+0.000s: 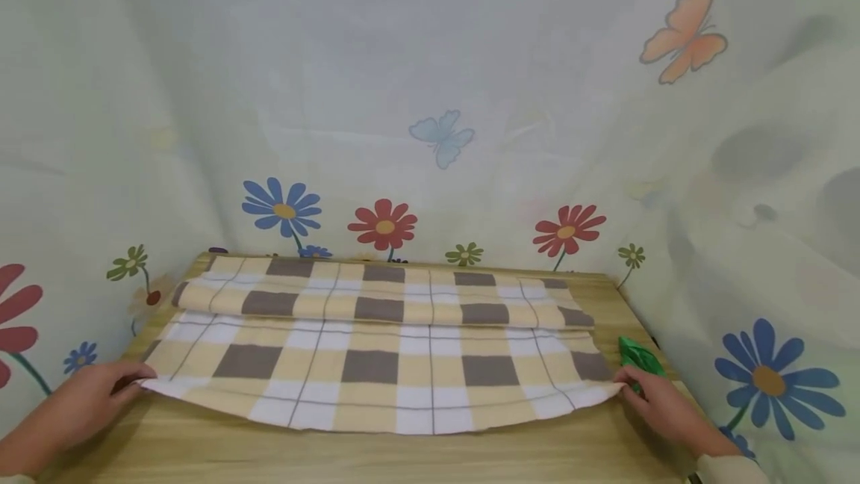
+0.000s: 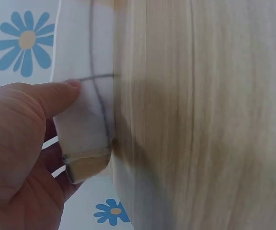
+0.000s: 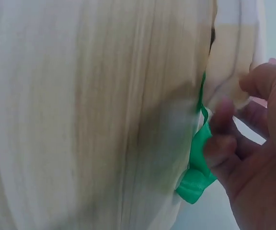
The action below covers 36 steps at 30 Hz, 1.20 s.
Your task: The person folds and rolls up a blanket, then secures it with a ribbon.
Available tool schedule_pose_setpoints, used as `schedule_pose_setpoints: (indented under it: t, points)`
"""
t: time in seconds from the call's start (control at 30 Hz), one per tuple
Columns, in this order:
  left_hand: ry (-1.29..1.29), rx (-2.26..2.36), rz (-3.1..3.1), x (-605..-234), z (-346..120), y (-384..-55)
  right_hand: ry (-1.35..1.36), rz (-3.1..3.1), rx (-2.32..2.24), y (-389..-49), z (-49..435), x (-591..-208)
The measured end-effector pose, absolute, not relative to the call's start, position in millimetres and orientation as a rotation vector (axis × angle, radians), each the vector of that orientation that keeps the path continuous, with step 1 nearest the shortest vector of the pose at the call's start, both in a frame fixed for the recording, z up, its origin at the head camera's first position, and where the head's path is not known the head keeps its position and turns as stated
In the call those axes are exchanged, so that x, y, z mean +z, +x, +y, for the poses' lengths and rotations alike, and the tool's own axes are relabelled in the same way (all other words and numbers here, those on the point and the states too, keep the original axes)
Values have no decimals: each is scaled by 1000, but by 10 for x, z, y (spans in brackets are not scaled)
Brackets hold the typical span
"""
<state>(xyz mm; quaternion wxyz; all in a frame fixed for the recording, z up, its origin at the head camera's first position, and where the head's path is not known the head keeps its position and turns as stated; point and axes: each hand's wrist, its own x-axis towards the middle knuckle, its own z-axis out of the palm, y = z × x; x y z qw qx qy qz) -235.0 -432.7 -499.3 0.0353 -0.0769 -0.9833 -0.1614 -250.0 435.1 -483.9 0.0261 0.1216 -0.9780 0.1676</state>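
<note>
A checkered cloth [image 1: 376, 364] in cream, white and grey-brown spreads across the wooden table, with a folded band along its far part. Its near edge sags between the two hands. At the near left corner my left hand [image 1: 90, 402] pinches the cloth between thumb and fingers; the left wrist view shows the thumb on top of the white fabric [image 2: 83, 124] and fingers beneath. My right hand [image 1: 661, 402] pinches the near right corner, and in the right wrist view thumb and forefinger meet on the cream fabric [image 3: 226, 62].
A shiny green ribbon-like piece [image 1: 638, 353] lies at the table's right side, just beyond my right hand. The wooden table [image 1: 376, 461] shows in front of the cloth. Curtain-like sheeting [image 1: 322, 58] printed with flowers and butterflies surrounds the table at the back and sides.
</note>
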Motion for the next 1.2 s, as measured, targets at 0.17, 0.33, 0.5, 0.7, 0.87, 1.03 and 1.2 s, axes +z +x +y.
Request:
schedule_pose_setpoints:
  t: [0.17,0.33,0.5,0.7,0.87,1.03,1.2]
  points:
    - [-198,-509,-3012,-4980,-4358,-2333,409,-3000,574,-2529,4317,-4817]
    - [-211,-509,-3024,-4971,-4406,-2299,421,-3017,554,-2555,4284,-4778]
    - [-236,-447,-3013,-4979,-4474,-2254,570,-2905,451,-2540,4292,-4784]
    - [-182,-450,-2998,-4919,-4508,-2206,703,-2759,539,-2527,4409,-4735]
    - [-153,-437,-2932,-4577,-4433,-2347,617,-2694,676,-2581,4472,-4402]
    - [-169,-346,-2800,-4021,-4286,-2780,447,-2727,574,-2945,4462,-3747]
    - [-67,-367,-2711,-3331,-4141,-3265,250,-2749,462,-3401,4367,-2974]
